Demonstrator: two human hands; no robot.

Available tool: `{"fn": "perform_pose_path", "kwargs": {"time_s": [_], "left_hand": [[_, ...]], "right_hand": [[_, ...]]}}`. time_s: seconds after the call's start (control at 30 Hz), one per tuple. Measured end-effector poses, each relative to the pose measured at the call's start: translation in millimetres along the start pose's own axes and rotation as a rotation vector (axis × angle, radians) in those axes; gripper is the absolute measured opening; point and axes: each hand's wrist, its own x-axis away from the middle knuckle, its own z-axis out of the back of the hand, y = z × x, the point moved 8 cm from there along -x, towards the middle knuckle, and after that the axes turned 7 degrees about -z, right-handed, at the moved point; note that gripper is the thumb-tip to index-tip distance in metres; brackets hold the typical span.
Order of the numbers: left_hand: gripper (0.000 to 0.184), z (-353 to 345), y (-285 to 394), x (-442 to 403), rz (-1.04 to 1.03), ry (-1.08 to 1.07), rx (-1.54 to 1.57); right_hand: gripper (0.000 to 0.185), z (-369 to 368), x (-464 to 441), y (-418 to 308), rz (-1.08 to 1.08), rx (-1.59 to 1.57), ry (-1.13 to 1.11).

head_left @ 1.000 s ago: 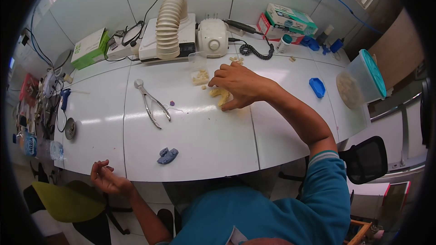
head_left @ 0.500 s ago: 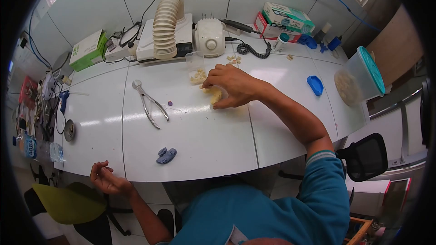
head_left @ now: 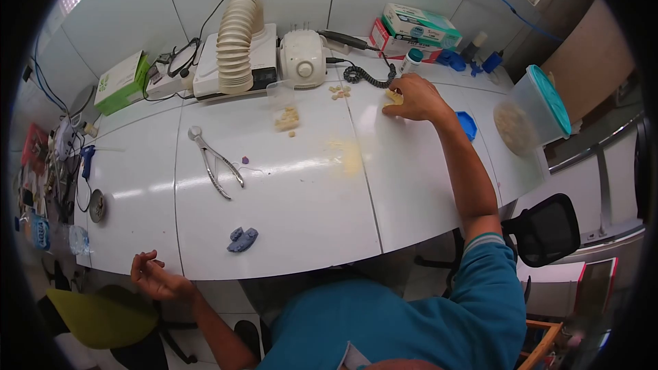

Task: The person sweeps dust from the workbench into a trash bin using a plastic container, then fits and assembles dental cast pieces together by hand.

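My right hand (head_left: 416, 98) is closed around a yellow piece (head_left: 393, 98) at the back right of the white table (head_left: 308, 212), just in front of a white bottle with a green cap (head_left: 411, 61). Part of the piece is hidden by my fingers. Yellow powder (head_left: 348, 157) is scattered on the tabletop to the left. My left hand (head_left: 162, 277) rests palm up at the front edge, fingers loosely curled and apart, holding nothing. Metal pliers (head_left: 214, 162) and blue-grey lumps (head_left: 242, 240) lie on the table between the hands.
A clear box (head_left: 282, 106) with small pale pieces, more pieces (head_left: 339, 92), a white machine with a hose (head_left: 236, 48) and a handpiece unit (head_left: 303, 59) stand along the back. At right are a blue tray (head_left: 466, 125) and a lidded tub (head_left: 531, 113).
My right hand has moved right and back with the yellow piece, uncovering the powder. My left hand stays at the table edge. The view has shifted slightly.
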Motion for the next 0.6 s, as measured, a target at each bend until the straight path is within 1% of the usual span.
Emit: {"fn": "perform_pose_path", "kwargs": {"time_s": [0.1, 0.2, 0.23, 0.33, 0.4, 0.5, 0.6], "left_hand": [[0.027, 0.3, 0.2, -1.9, -0.002, -0.003, -0.008], [0.028, 0.5, -4.9, -1.9, -0.004, 0.013, 0.006], [0.028, 2.4, -9.4, -2.2, -0.011, 0.014, 0.024], [0.028, 7.1, -19.4, -2.9, -0.042, -0.013, 0.046], [0.028, 8.5, -22.0, -4.2, -0.07, -0.03, 0.03], [0.027, 5.0, -15.4, -4.4, -0.061, -0.036, 0.009], [0.027, 2.8, -6.6, -5.0, -0.029, -0.043, -0.018]], "right_hand": [[0.067, -6.8, -4.7, 7.5, -0.011, 0.022, 0.015], [0.072, 1.4, 2.0, 27.5, -0.009, -0.103, 0.143], [0.062, 17.6, 8.4, 45.3, -0.077, -0.216, 0.152], [0.042, 45.8, 36.7, 133.2, -0.289, -0.407, 0.268], [0.035, 41.8, 59.5, 186.2, -0.433, -0.26, 0.203], [0.047, 29.8, 99.4, 203.2, -0.549, -0.168, 0.042], [0.067, 9.8, 114.7, 206.0, -0.28, -0.267, 0.025]]}}
